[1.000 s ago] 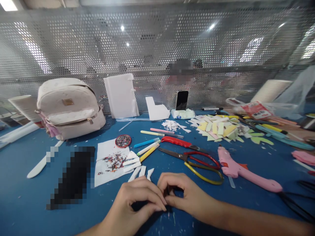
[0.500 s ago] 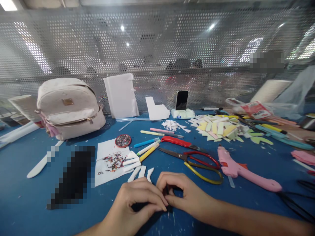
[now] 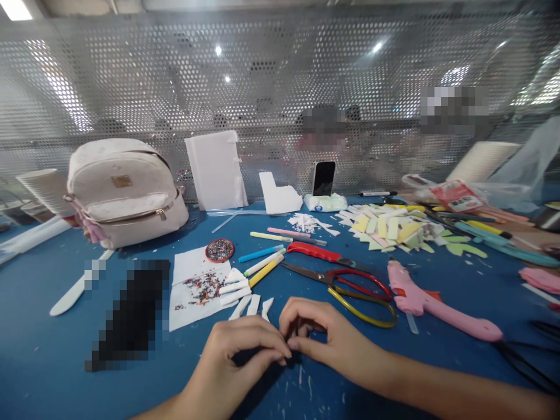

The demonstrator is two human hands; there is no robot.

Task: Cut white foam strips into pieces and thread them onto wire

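Observation:
My left hand (image 3: 245, 353) and my right hand (image 3: 326, 335) meet low over the blue table, fingertips nearly touching. Both are closed in a pinch; anything between the fingers is too small or hidden to name. Just beyond them lie small white strips (image 3: 252, 305). A paper sheet (image 3: 184, 315) with coloured bits scattered on it is left of these, with a round red-rimmed dish of glittery specks (image 3: 219, 250) at its top corner. Scissors (image 3: 363, 315) with red and yellow handles rest past my right hand.
A pink glue gun (image 3: 441, 306) lies right, its black cord trailing. Several markers (image 3: 262, 252) and a red-handled tool (image 3: 312, 252) lie in the middle. Behind are a pale backpack (image 3: 125, 198), a propped phone (image 3: 324, 178) and a pile of pastel strips (image 3: 389, 224). Perforated metal stands at the back.
My fingertips have shifted slightly up and left, and a dark bit seen beneath them before no longer shows. Both hands stay pinched close together. The things on the table have not moved.

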